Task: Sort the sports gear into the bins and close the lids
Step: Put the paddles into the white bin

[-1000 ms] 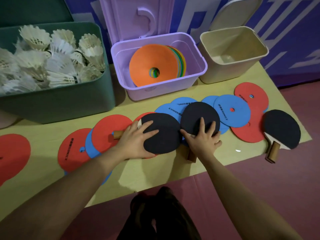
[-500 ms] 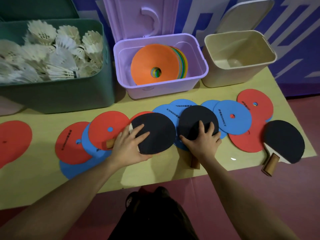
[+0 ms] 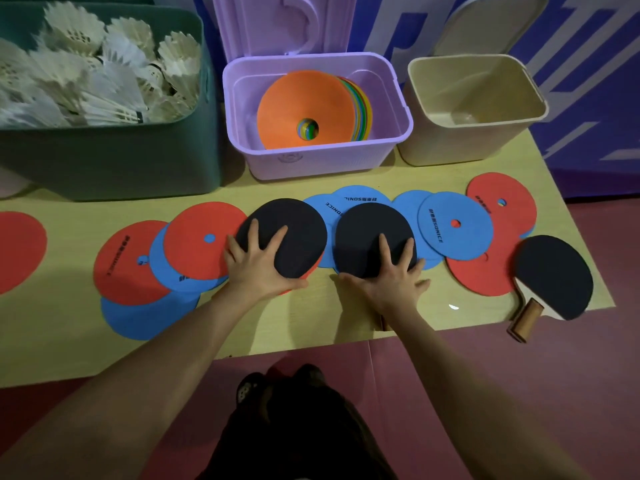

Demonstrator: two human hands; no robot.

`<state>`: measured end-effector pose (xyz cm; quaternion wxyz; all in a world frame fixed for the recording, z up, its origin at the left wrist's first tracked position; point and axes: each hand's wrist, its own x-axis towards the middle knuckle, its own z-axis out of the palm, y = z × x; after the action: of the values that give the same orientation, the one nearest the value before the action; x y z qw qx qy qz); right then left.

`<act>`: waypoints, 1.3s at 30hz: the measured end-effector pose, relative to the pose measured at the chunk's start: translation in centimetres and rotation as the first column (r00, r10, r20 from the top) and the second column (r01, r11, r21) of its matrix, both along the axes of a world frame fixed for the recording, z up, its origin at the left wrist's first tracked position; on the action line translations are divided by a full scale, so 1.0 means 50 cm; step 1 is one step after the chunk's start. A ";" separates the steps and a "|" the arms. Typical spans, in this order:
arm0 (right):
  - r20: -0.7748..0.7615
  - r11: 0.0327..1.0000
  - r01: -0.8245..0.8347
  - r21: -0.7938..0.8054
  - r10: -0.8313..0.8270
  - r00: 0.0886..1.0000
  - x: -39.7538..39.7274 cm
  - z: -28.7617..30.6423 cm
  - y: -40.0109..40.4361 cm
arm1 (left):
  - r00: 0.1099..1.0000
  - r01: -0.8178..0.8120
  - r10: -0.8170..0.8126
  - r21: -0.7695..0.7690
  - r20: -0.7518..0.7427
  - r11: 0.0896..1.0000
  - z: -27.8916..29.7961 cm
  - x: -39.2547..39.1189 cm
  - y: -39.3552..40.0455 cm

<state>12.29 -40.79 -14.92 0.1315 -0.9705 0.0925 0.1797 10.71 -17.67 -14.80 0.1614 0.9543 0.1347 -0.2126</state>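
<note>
Two black table tennis paddles lie side by side on the yellow table (image 3: 62, 341) among flat red and blue discs. My left hand (image 3: 258, 268) rests with spread fingers on the left paddle (image 3: 294, 226), thumb along its near edge. Spread the same way, my right hand (image 3: 391, 280) rests on the middle paddle (image 3: 367, 230); its wooden handle peeks out under my wrist. A third black paddle (image 3: 554, 271) lies untouched at the right table edge. Behind stand a green bin (image 3: 104, 161) full of white shuttlecocks (image 3: 97, 74), a purple bin (image 3: 322, 161) holding stacked cones (image 3: 304, 102), and an empty beige bin (image 3: 467, 143).
The purple lid (image 3: 277, 26) and the beige lid (image 3: 485, 26) stand open behind their bins. Red discs (image 3: 194, 237) and blue discs (image 3: 450, 233) overlap across the table, with one more red disc (image 3: 17, 251) at far left. Dark red floor lies in front.
The left paddle has turned under my left hand, and its handle, which pointed left, is now hidden beneath the hand. My right hand stays on the middle paddle.
</note>
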 end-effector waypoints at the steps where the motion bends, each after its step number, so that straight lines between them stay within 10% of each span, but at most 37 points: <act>1: 0.004 1.000 -0.002 -0.012 0.002 1.000 0.002 0.000 0.002 | 1.000 -0.005 0.005 -0.015 0.007 1.000 0.000 0.001 0.001; 18: 0.563 0.952 -0.273 0.142 0.149 0.813 -0.054 0.137 0.095 | 0.816 0.107 -0.125 0.065 0.564 0.992 0.177 -0.084 0.099; 39: 0.819 0.804 -0.595 0.005 0.338 0.463 -0.103 0.392 0.649 | 0.593 0.065 -0.227 0.236 0.773 0.970 0.417 -0.207 0.614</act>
<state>7.13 -8.35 4.67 0.2438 -0.9028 -0.2746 -0.2237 0.38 13.02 6.06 0.0982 0.9673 -0.0111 0.2337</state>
